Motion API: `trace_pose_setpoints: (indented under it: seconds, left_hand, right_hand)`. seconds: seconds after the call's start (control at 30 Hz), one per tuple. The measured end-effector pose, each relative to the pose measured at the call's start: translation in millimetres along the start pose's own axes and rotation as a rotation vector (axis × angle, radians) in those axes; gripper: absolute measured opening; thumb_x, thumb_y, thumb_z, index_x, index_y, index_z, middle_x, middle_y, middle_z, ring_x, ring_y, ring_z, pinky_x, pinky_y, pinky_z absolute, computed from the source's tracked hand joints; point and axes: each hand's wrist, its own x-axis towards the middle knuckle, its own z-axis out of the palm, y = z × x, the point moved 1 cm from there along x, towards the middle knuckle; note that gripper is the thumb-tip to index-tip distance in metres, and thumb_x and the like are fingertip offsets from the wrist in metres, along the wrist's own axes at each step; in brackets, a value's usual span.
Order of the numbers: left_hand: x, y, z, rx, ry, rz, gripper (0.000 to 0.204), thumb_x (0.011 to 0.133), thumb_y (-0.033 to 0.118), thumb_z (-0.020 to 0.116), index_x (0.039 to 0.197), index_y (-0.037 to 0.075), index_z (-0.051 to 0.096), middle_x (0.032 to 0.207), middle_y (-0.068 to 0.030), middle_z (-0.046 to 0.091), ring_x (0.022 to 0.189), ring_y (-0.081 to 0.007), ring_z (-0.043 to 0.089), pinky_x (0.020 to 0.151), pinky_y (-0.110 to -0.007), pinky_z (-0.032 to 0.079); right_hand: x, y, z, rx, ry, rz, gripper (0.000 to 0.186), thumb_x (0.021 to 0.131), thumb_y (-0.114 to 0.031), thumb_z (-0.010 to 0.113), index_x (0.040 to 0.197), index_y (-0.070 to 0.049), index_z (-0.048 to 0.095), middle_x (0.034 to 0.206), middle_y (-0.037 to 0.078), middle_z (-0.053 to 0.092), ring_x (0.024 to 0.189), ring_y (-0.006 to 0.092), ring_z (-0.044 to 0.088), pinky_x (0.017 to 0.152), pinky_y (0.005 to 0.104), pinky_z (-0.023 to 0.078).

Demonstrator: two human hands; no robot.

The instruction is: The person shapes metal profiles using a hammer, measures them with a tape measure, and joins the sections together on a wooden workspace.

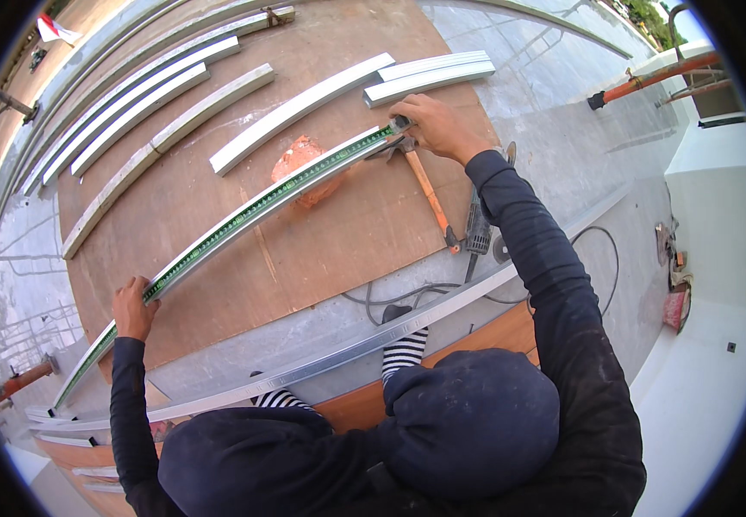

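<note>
A green tape measure (243, 215) lies stretched along a long silvery metal profile (304, 190), which slants across a brown board. My left hand (135, 308) is closed round the profile and the tape, and both run on past it toward the lower left. At the far right end, my right hand (433, 127) is closed on a dark piece at the end of the tape, partly hidden by the fingers. Just below that hand lies a hammer (424, 191) with an orange handle. Under the middle of the profile sits a reddish-orange lump (304, 164).
Several cut metal profiles (304, 112) and a greyish bar (166, 142) lie on the brown board (338, 250). A power tool (478, 228) with a black cable (373, 301) rests by the right arm. Another long profile (321, 366) crosses before my knees.
</note>
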Motion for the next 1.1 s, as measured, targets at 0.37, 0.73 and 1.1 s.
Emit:
trace_pose_setpoints:
  seconds: [0.37, 0.73, 1.1]
  left_hand:
    - [16.6, 13.5, -4.7, -0.026, -0.007, 0.019, 0.041, 0.068, 0.01, 0.083, 0.104, 0.005, 0.064, 0.102, -0.0152, 0.067, 0.097, -0.039, 0.063, 0.084, -0.046, 0.049]
    - [-13.7, -26.3, -19.3, -0.544, -0.385, 0.038, 0.026, 0.098, 0.022, 0.065, 0.089, -0.001, 0.072, 0.08, -0.0074, 0.071, 0.075, -0.0198, 0.063, 0.074, -0.034, 0.05]
    - [-40.0, 22.2, -55.7, -0.295, -0.823, -0.184, 0.033, 0.091, 0.035, 0.074, 0.092, 0.001, 0.076, 0.087, -0.0077, 0.074, 0.086, -0.0163, 0.064, 0.082, -0.034, 0.05]
  right_hand:
    - [-20.4, 10.7, -14.7, -0.058, -0.005, 0.079, 0.032, 0.084, -0.011, 0.072, 0.116, -0.013, 0.067, 0.105, 0.008, 0.066, 0.105, 0.0297, 0.063, 0.088, 0.0416, 0.052]
    - [-15.6, -144.5, 4.6, 0.11, 0.209, -0.134, 0.025, 0.072, -0.014, 0.075, 0.096, -0.013, 0.068, 0.093, 0.002, 0.066, 0.099, 0.0222, 0.063, 0.081, 0.0401, 0.048]
    - [-43.2, -300.5, 118.3, 0.733, 0.232, -0.232, 0.029, 0.063, -0.022, 0.08, 0.085, -0.009, 0.065, 0.09, 0.005, 0.063, 0.093, 0.0251, 0.061, 0.08, 0.0422, 0.049]
